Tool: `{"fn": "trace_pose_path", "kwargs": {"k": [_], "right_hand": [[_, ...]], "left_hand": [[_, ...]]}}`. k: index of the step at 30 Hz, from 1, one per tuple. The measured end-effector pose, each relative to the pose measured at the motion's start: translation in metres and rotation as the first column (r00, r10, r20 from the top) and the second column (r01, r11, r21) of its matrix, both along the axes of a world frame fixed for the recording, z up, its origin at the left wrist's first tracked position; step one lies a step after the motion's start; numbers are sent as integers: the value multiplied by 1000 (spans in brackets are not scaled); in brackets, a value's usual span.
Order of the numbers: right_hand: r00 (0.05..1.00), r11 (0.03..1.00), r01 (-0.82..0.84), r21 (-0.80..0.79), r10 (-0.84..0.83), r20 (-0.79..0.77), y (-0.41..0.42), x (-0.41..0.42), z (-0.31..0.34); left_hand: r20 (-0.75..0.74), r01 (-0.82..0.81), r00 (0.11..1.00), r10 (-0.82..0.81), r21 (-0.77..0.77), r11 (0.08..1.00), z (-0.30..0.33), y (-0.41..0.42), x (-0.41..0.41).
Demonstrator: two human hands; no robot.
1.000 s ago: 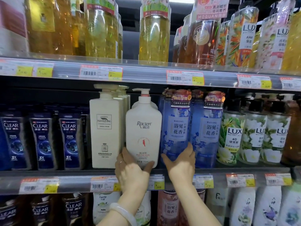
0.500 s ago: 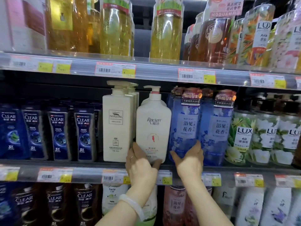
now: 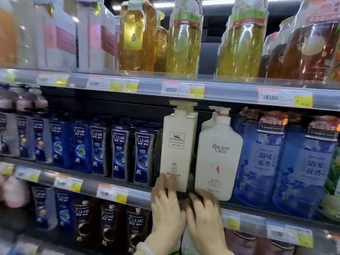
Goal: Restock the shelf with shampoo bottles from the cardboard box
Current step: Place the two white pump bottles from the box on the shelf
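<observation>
L hand: grip open, straight fingers touching base of cream square bottle at middle shelf front edge. R hand: grip open, relaxed, below white Raclen bottle, just beside it.
</observation>
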State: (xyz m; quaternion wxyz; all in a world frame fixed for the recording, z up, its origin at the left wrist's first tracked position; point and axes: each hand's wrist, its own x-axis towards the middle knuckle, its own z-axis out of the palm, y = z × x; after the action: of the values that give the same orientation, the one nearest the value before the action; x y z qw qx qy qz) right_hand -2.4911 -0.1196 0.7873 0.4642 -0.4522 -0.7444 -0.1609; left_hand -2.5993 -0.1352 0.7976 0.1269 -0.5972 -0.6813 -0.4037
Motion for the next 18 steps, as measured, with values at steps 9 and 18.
{"fn": "trace_pose_path", "kwargs": {"k": [9, 18], "right_hand": [[988, 989, -136, -65, 131, -80, -9, -24, 18], [963, 886, -250, -390, 184, -198, -26, -113, 36]], "left_hand": [[234, 3, 972, -18, 61, 998, -7, -21, -25], [354, -199, 907, 228, -116, 973, 18, -47, -142]]}}
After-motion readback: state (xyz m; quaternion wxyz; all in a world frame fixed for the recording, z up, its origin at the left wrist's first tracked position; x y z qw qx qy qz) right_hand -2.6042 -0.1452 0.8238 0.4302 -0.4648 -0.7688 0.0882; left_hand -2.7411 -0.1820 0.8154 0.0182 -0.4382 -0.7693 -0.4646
